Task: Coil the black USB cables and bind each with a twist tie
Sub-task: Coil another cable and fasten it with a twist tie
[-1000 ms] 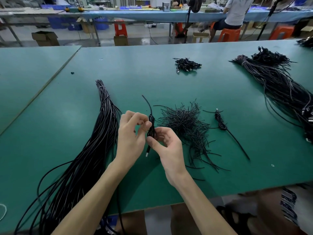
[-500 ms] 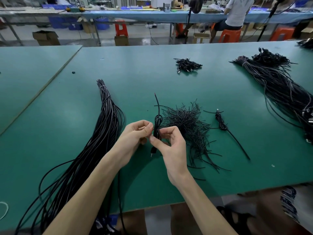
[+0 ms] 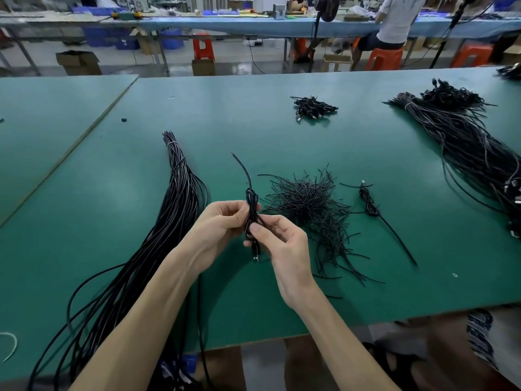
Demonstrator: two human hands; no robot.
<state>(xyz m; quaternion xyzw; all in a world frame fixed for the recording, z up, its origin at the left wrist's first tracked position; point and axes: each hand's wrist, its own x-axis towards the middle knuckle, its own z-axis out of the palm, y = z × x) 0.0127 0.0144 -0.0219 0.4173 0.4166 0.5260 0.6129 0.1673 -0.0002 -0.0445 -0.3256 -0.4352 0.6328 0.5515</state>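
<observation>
Head view cuts your bundle of loose cables (image 3: 174,210) off at the near edge of the green table (image 3: 253,122), and the big bundle (image 3: 465,142) on the right runs out of frame. Your left hand (image 3: 217,221) curls in and pinches the coiled cable (image 3: 251,204) at its middle, fingertips partly hidden behind it. Your right hand (image 3: 284,244) pinches it from the other side, thumb on top. The coil stands upright above the table, just left of the twist tie pile (image 3: 307,204), plug hanging below. A tie may sit at the pinch, but black on black hides it. Since half a second ago the loose tail leans further left, and both hands have kept their grip.
</observation>
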